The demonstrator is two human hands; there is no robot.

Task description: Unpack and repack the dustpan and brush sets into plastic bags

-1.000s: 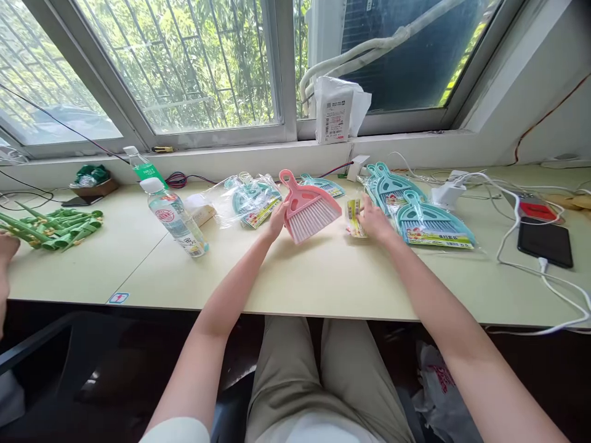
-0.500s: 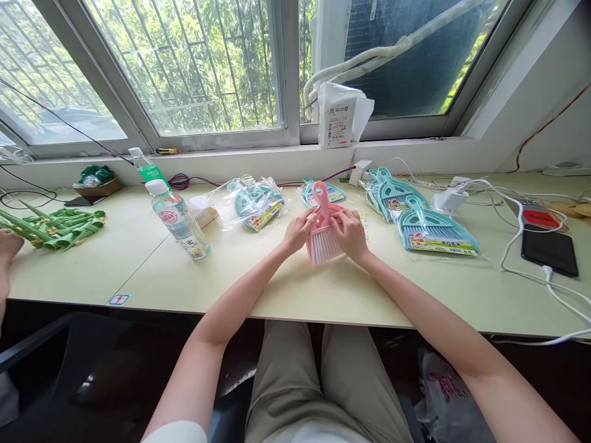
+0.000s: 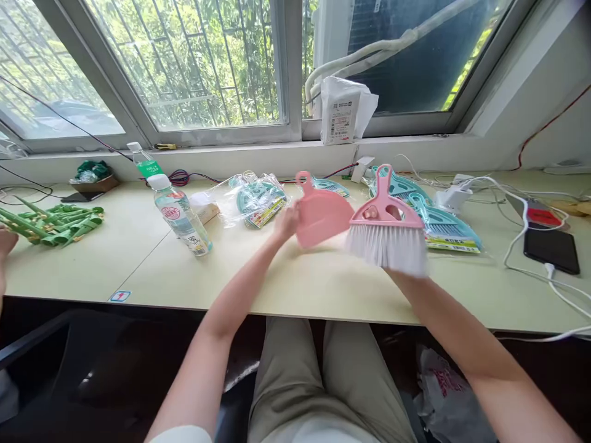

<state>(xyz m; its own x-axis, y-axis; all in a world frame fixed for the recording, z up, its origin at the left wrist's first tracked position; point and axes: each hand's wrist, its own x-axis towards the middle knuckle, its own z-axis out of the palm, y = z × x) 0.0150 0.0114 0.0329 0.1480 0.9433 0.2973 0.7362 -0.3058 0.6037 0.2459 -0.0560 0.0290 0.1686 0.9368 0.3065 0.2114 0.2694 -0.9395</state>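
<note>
My left hand [image 3: 289,220] grips a pink dustpan [image 3: 324,216] by its left edge, with the handle loop pointing up and the pan turned to the right. In my right hand [image 3: 370,213] is a pink hand brush [image 3: 388,245], held upright with its white bristles downward. The brush hides most of that hand; a fingertip shows through a hole in its head. The two pink pieces are apart, though the brush slightly overlaps the pan's right edge in view. Behind them lie wrapped teal dustpan-and-brush sets [image 3: 450,226].
A clear drink bottle [image 3: 181,215] stands left, with a green-labelled bottle [image 3: 146,163] behind. Another bagged teal set [image 3: 258,200] lies behind my left hand. Green stalk-like pieces [image 3: 60,224] lie near another person's hand [image 3: 5,241]. White cables and a phone [image 3: 551,251] are at right.
The brush and dustpan, held together before, are now separated. My right hand has carried the brush to the right and closer; my left hand keeps the dustpan, shifted slightly left.
</note>
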